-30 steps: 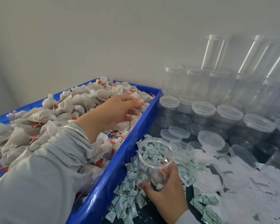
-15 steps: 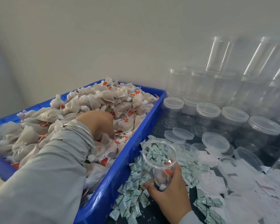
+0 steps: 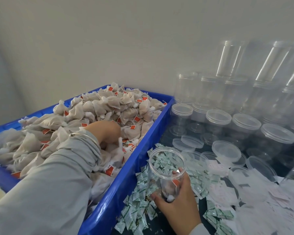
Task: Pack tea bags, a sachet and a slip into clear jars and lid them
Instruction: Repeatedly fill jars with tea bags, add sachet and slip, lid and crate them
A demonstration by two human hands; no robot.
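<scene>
Open clear plastic jar point(image 3: 166, 168), one or two tea bags in its bottom, stands just beside the blue plastic crate point(image 3: 126, 192), gripped by right hand point(image 3: 176, 199). Left hand point(image 3: 107, 133) is dug into white tea bags point(image 3: 126, 106); fingers buried, probably closing on some. Step: filling. Next: carry bags over the jar mouth.

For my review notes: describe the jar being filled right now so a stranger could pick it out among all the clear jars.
Start at the blue crate of tea bags and look just past its right wall. There the right hand grips one open jar tilted over the green-and-white sachets. Unlike the empty jars behind, it is lidless, hand-held, and has a red-tagged tea bag inside.
</scene>
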